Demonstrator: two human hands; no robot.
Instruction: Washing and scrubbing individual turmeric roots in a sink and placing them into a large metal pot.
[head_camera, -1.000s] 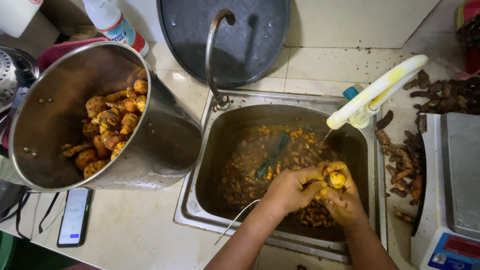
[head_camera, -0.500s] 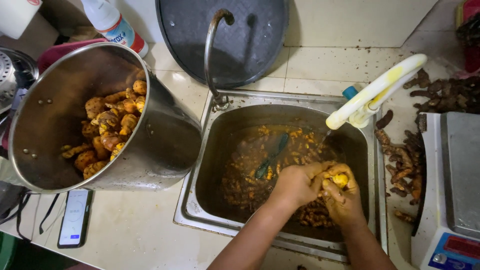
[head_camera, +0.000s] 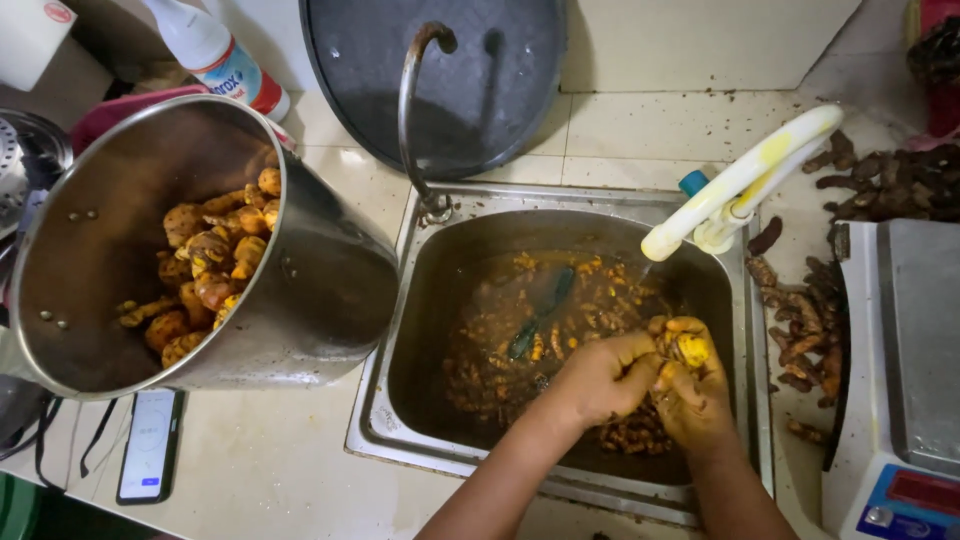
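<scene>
My right hand (head_camera: 695, 385) has its fingers curled tight around a knobbly yellow root (head_camera: 692, 349), which pokes out bright and wet above my knuckles. My left hand (head_camera: 600, 378) presses in just beside it, fingers bent and closed against the same root, thumb touching my right fingers; both hands are stained ochre. Directly under my fingers lies a heap of small lumpy root pieces (head_camera: 630, 435) in murky brown water, inside the dull steel sink (head_camera: 400, 440). Left of my fingers, out in the water, floats a dark slim tool (head_camera: 540, 315); what it is I cannot tell. Just above my fingers a cream plastic tap spout (head_camera: 740, 185), smeared yellow, slants over the basin. Right of them, rough brown unpeeled roots (head_camera: 805, 335) lie scattered on the counter against a scale (head_camera: 915, 380) with a flat grey metal plate. Far left, a large shiny steel pot (head_camera: 310, 280) tips on its side, holding peeled orange roots (head_camera: 205, 270). Beyond, a curved metal pipe (head_camera: 415, 110) rises before a round dark lid (head_camera: 500, 70).
</scene>
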